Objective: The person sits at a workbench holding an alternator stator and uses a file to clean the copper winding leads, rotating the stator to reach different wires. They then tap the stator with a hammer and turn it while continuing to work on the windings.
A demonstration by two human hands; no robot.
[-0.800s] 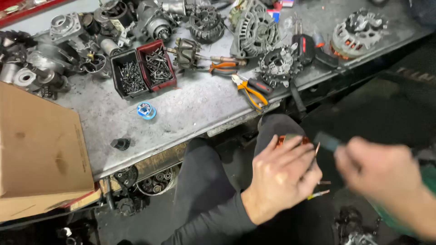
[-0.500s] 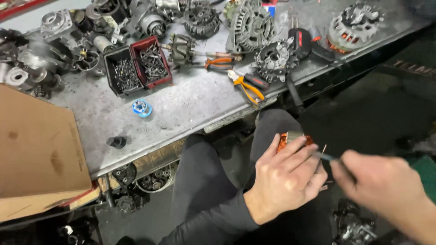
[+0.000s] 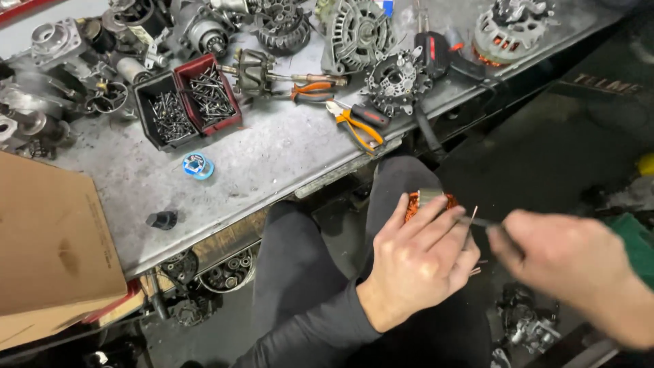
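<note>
Two hands work low in the right half of the frame, below the desk (image 3: pixel 286 160) edge, which runs diagonally from lower left up to upper right. The left hand (image 3: pixel 419 255) is wrapped over a copper-wound part (image 3: pixel 426 202) resting on the person's knee, its grip closed around the part. The right hand (image 3: pixel 562 255) (blurred) is clenched on a thin tool (image 3: pixel 484 221), whose long axis lies roughly level, tip pointing left toward the copper windings. Its exact kind cannot be told. Open room lies to the right, over dark floor. On the desk, orange-handled pliers (image 3: pixel 361 123) sit near the edge, two small bins of screws (image 3: pixel 187 102) farther back, and a cardboard box (image 3: pixel 48 249) overhangs at the left.
</note>
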